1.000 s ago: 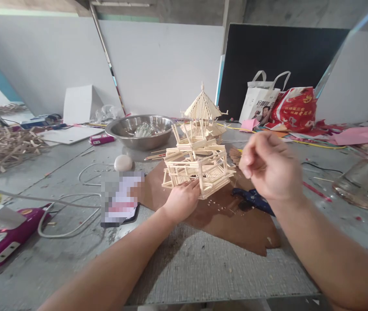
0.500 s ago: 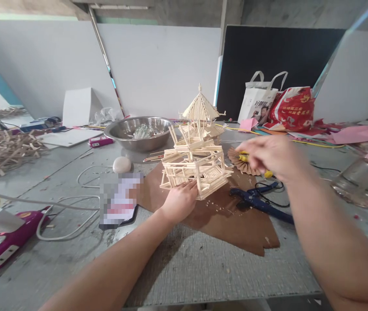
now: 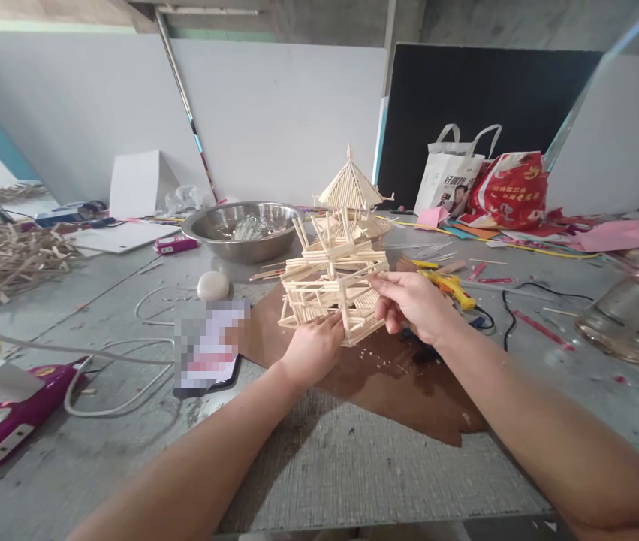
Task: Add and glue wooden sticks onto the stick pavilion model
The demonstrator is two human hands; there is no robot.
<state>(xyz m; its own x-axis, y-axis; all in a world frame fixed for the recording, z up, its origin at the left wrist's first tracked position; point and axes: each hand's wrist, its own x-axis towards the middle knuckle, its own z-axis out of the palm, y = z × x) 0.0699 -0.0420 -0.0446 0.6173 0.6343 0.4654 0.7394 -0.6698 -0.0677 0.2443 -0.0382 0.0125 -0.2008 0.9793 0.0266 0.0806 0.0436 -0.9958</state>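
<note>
A small wooden-stick house frame [image 3: 330,289] with railings is held slightly tilted above a brown sheet [image 3: 409,402]. My left hand [image 3: 316,347] is closed around its lower front edge. At the frame's right side, my right hand [image 3: 412,300] pinches the upper railing between thumb and forefinger. Whether a loose stick is also in that pinch, I cannot tell. Just behind stands a stick pagoda [image 3: 350,188] with a pointed roof, its lower part hidden by the frame. A yellow glue gun [image 3: 454,291] lies beyond my right wrist.
A steel basin [image 3: 240,231] sits behind on the left, with a white round object [image 3: 213,285] and a phone [image 3: 212,349] nearer. A magenta power strip [image 3: 20,413] and cables lie left. A glass jar [image 3: 628,319] and paper scraps are right; bags [image 3: 504,191] stand behind.
My right hand has moved left from above the glue gun to the frame's right side and now touches it. The glue gun has come into view; the blue-handled tool is mostly covered. My left hand stays put.
</note>
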